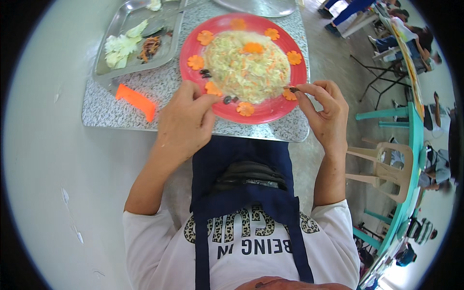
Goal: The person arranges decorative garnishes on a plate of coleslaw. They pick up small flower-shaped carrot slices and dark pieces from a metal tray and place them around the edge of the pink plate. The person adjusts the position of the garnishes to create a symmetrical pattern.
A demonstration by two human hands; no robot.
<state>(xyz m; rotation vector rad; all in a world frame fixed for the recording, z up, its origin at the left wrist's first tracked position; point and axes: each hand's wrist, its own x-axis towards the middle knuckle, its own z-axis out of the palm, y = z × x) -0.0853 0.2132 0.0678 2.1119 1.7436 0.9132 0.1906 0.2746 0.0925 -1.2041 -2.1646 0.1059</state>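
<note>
A red plate (268,115) lies on a speckled table, holding a mound of shredded cabbage and carrot salad (250,69). Flower-cut carrot slices (245,108) ring the mound, and one orange piece (253,47) sits on top. Small dark pieces (227,99) rest between some slices at the near left. My right hand (324,110) pinches a small dark piece (293,89) over the plate's right rim, beside a carrot flower. My left hand (188,116) is at the near left rim, thumb and forefinger close together near a carrot flower; whether anything is between them is hidden.
A steel tray (159,64) at the left holds cabbage leaves (121,49), dark and orange scraps (149,49) and a utensil. An orange plastic piece (136,102) lies before it. A round metal tray (261,7) stands behind the plate. Several people, a beige chair (395,170) and green tables are at right.
</note>
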